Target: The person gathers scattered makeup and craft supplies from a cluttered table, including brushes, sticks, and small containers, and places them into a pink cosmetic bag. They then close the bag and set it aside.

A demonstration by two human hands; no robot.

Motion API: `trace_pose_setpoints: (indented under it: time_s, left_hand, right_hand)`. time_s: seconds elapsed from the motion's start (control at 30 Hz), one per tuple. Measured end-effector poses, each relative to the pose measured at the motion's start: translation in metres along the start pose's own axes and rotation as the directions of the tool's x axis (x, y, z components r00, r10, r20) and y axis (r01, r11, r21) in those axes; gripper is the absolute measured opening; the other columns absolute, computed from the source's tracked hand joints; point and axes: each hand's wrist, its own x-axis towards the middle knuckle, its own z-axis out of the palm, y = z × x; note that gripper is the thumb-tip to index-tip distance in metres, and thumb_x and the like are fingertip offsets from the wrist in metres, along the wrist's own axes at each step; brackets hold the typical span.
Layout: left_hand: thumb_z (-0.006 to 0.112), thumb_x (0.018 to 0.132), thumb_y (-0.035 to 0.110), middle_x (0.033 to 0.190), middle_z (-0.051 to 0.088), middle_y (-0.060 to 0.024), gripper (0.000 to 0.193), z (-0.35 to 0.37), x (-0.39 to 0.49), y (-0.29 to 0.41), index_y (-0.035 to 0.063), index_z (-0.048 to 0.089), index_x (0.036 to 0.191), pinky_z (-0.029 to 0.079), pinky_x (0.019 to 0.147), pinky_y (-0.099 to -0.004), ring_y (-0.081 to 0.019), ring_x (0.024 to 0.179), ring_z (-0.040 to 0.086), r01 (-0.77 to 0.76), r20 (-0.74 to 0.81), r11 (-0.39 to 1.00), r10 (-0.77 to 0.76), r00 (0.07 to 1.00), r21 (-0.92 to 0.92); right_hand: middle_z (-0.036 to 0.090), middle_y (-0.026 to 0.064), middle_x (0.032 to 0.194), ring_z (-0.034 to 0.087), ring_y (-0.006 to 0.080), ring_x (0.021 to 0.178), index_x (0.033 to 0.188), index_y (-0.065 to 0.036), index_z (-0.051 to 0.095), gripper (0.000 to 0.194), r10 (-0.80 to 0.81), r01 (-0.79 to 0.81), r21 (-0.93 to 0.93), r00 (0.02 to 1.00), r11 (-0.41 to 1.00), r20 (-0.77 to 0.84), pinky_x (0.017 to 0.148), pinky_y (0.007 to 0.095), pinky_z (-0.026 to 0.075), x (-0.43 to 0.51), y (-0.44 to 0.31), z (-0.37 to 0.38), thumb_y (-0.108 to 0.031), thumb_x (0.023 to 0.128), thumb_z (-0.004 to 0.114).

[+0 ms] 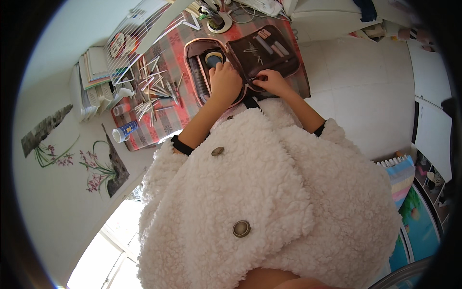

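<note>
A brown cosmetic case with pink trim lies unfolded on the table, its body (202, 72) on the left and its lid (285, 67) on the right. My left hand (225, 83) reaches over the body, fingers bent down into it beside a round, gold-rimmed container (213, 59); whether they grip anything is hidden. With thumb and forefinger, my right hand (272, 83) pinches the lid's near edge, close to the hinge side. Several slim tubes or pens (264, 45) sit in the lid's pocket. Left of the case, brushes, pens and sticks (155, 86) lie in a loose heap.
A red and grey checked cloth (173, 121) covers the table. At its left edge are a blue patterned cup (125, 130) and a clear cup (121, 109). A white wire rack (139, 39) and stacked books (94, 68) stand by the wall. A potted cactus (216, 21) is behind the case.
</note>
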Motion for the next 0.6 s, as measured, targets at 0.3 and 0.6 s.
trace_pose_setpoints:
  time_s: [0.3, 0.6]
  left_hand:
    - [0.07, 0.078, 0.025, 0.094, 0.059, -0.0069, 0.017, 0.008, -0.006, 0.018, 0.009, 0.07, 0.084, 0.042, 0.082, -0.0413, -0.0265, 0.098, 0.055, -0.073, -0.049, 0.997, 0.071, 0.996, -0.028]
    - [0.069, 0.075, 0.019, 0.098, 0.058, -0.0039, 0.02, 0.019, -0.01, 0.021, 0.0106, 0.066, 0.093, 0.041, 0.089, -0.0383, -0.023, 0.1, 0.054, -0.286, 0.056, 0.957, 0.283, 0.957, 0.053]
  right_hand:
    - [0.067, 0.0134, 0.084, 0.067, 0.0308, 0.077, 0.089, -0.003, 0.074, 0.016, -0.267, 0.199, -0.283, 0.937, 0.938, -0.225, 0.07, 0.0387, 0.053, -0.015, -0.027, 0.013, -0.018, 0.085, 0.075]
    - [0.067, 0.0138, 0.084, 0.066, 0.0331, 0.076, 0.089, -0.002, 0.07, 0.013, -0.258, 0.197, -0.23, 0.926, 0.953, -0.275, 0.069, 0.0406, 0.052, -0.017, -0.024, 0.016, -0.015, 0.087, 0.072]
